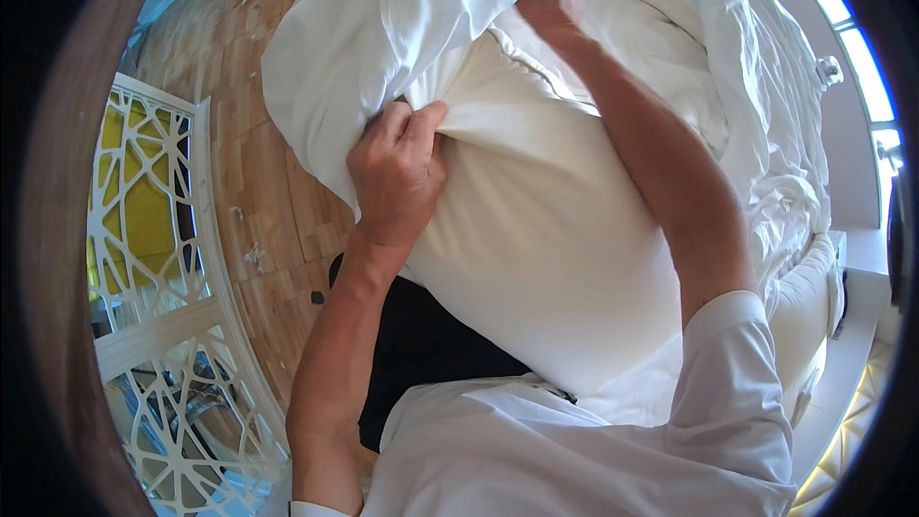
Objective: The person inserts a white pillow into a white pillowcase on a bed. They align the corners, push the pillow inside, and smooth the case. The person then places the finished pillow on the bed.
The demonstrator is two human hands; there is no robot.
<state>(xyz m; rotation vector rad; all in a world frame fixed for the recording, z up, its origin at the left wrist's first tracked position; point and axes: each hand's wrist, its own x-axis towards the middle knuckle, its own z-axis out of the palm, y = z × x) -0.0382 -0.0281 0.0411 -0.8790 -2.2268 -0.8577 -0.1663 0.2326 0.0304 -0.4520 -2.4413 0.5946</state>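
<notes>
A large cream pillow [546, 230] lies before me, pressed against the front of my white shirt. My left hand [402, 158] pinches the pillow's cloth near its far left corner, together with the edge of a glossy white cover [337, 79] that hangs over the pillow's far end. Farther off, my right hand [553, 3] is at the cover's far edge, blurred, with its fingers partly hidden by the white cloth. A dark-edged seam or zipper [524, 61] runs along the pillow between the two hands.
Rumpled white bedding [775, 143] spreads over a bed at the right. Wood flooring [266, 179] with small scraps lies to the left, beside a white lattice screen [143, 194]. A window [861, 64] and a sill with a small clear object [830, 70] are at the far right.
</notes>
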